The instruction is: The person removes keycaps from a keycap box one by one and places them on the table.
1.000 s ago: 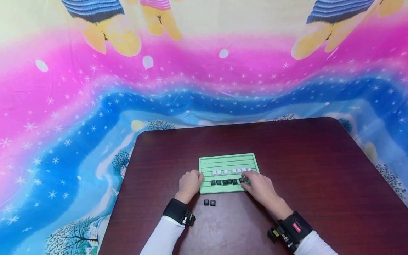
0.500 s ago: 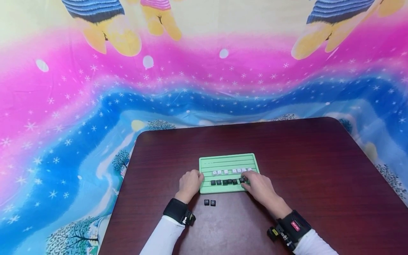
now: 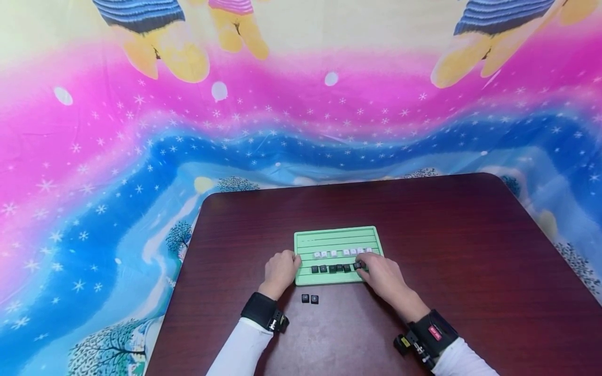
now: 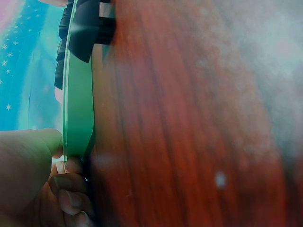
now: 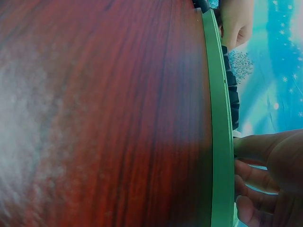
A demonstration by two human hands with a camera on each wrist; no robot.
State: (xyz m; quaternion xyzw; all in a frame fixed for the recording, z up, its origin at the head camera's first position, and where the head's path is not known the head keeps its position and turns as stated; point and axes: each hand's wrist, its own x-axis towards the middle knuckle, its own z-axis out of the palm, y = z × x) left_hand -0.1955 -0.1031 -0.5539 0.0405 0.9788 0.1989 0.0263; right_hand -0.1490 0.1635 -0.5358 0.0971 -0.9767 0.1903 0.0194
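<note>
A light green ridged tray (image 3: 336, 236) lies on the table, bearing a row of white keycaps (image 3: 334, 254) and, nearer, a row of black keycaps (image 3: 323, 269). My left hand (image 3: 280, 271) grips the tray's left edge; in the left wrist view its thumb (image 4: 52, 141) lies on top and the fingers curl at the rim. My right hand (image 3: 386, 275) is over the tray's right end, thumb and forefinger pinching the black keycap (image 3: 357, 265) at the end of the row. That keycap is partly hidden by the fingers.
Two loose black keycaps (image 3: 310, 299) sit on the dark wooden table (image 3: 437, 224) in front of the tray. A patterned cloth (image 3: 301, 115) hangs behind the table and along its sides. Each wrist wears a black strap with a small camera.
</note>
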